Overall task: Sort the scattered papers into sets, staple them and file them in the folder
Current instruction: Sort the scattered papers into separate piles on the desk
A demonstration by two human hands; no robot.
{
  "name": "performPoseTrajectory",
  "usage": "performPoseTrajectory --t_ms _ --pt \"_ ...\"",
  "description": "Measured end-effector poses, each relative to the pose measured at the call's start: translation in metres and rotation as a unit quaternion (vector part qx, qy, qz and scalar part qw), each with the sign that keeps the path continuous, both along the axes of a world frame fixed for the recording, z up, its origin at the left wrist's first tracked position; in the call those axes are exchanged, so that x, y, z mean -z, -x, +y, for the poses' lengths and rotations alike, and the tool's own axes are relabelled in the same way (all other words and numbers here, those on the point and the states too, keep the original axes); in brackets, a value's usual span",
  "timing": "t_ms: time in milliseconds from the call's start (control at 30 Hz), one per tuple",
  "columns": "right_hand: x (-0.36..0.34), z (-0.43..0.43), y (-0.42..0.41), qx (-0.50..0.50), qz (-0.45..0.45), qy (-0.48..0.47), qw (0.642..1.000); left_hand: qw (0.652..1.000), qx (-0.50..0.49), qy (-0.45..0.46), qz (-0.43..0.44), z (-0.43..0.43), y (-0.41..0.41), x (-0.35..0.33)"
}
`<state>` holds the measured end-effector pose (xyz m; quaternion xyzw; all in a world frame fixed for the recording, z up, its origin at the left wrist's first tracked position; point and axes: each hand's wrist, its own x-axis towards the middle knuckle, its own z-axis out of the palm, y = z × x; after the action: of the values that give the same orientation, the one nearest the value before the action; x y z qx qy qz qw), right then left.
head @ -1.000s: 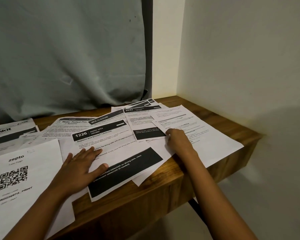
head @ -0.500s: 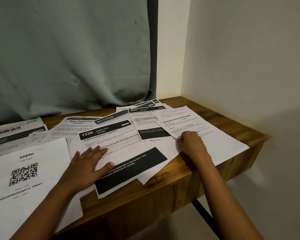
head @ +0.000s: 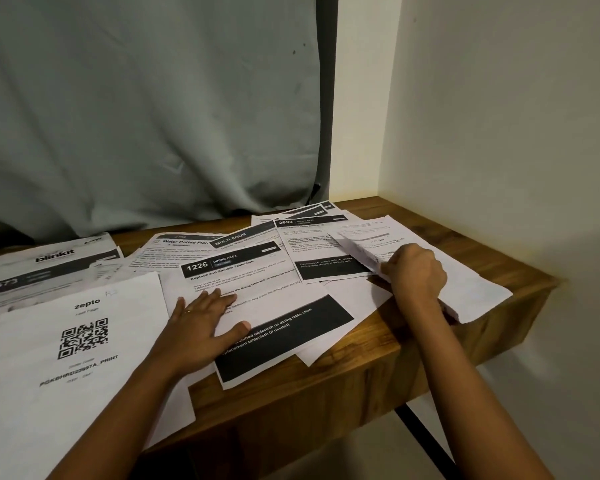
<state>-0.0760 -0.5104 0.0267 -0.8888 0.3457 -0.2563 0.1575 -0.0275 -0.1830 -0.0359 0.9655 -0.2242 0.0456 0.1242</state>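
Papers (head: 222, 244) lay scattered over the wooden tabletop (head: 361, 372) across the lower half of the frame. The working grip sat at centre right, where the right hand (head: 417, 271), fingers curled, pinched the left edge of a lightly printed sheet (head: 475, 282). That edge curled up off the pile, probably so the sheet could come free without dragging the "2692" sheet (head: 323, 251) just beside it. At lower centre the left hand (head: 201, 327) held nothing. It lay flat, fingers straight and thumb spread, pressing on the "1226" sheet (head: 257, 285). That seemed meant to pin the overlapping pages, several of which overhung the near edge of the tabletop and could have slid off. Further out, a zepto page (head: 84, 306) with a QR code filled the lower left, and a blinkit page (head: 54, 256) sat behind it at the left edge. No stapler or folder showed, so the sorting looked barely begun.
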Motion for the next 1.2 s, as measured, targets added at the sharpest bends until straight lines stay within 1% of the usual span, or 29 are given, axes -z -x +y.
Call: performPoseTrajectory --t_ms 100,200,300,400,467,500,567,633,667,700,733,800,867,933,1000,1067,1200 --pt "-0.020 0.013 0.001 -0.036 -0.085 -0.058 0.994 1.000 0.001 0.005 0.004 0.000 0.000 0.001" --pt "-0.038 0.045 -0.002 -0.109 -0.129 -0.047 0.984 0.999 -0.002 0.031 0.014 -0.001 0.004 -0.002" --pt "-0.045 0.090 -0.010 -0.197 -0.104 -0.014 0.975 0.992 -0.031 0.116 0.037 -0.005 0.012 -0.009" --pt "-0.040 0.133 -0.019 -0.255 -0.062 -0.002 0.965 0.972 -0.052 0.220 0.066 -0.003 0.014 -0.008" --pt "-0.031 0.159 -0.023 -0.289 -0.043 -0.006 0.956 0.958 -0.044 0.278 0.060 -0.001 0.013 -0.008" --pt "-0.026 0.170 -0.025 -0.308 -0.033 -0.020 0.951 0.953 -0.039 0.295 0.054 -0.001 0.013 -0.009" --pt "-0.019 0.181 -0.028 -0.345 -0.003 -0.086 0.935 0.948 -0.035 0.312 0.047 -0.002 0.013 -0.009" --pt "-0.016 0.171 -0.028 -0.360 0.000 -0.150 0.921 0.943 -0.024 0.327 0.051 -0.001 0.011 -0.008" --pt "-0.015 0.159 -0.025 -0.350 -0.011 -0.157 0.924 0.942 -0.016 0.330 0.052 0.000 0.010 -0.006" --pt "-0.014 0.143 -0.022 -0.329 -0.020 -0.148 0.932 0.942 -0.015 0.330 0.053 0.001 0.009 -0.005" --pt "-0.012 0.126 -0.018 -0.304 -0.009 -0.126 0.944 0.943 -0.017 0.329 0.055 0.000 0.008 -0.005" --pt "-0.004 0.096 -0.007 -0.255 0.061 -0.085 0.961 0.950 -0.024 0.307 0.050 -0.001 0.008 -0.005" --pt "0.007 0.079 -0.003 -0.225 0.124 -0.067 0.964 0.965 -0.024 0.260 0.036 -0.003 0.009 -0.004" --pt "0.018 0.076 -0.003 -0.220 0.153 -0.064 0.961 0.976 -0.011 0.216 0.030 -0.002 0.007 -0.002" --pt "0.024 0.080 -0.002 -0.230 0.154 -0.070 0.958 0.981 -0.007 0.190 0.028 -0.001 0.005 0.000" --pt "0.027 0.086 -0.001 -0.237 0.135 -0.071 0.959 0.983 -0.008 0.179 0.025 0.000 0.005 0.000" --pt "0.034 0.097 -0.003 -0.253 0.112 -0.030 0.960 0.986 -0.017 0.162 0.043 0.002 0.009 -0.004"
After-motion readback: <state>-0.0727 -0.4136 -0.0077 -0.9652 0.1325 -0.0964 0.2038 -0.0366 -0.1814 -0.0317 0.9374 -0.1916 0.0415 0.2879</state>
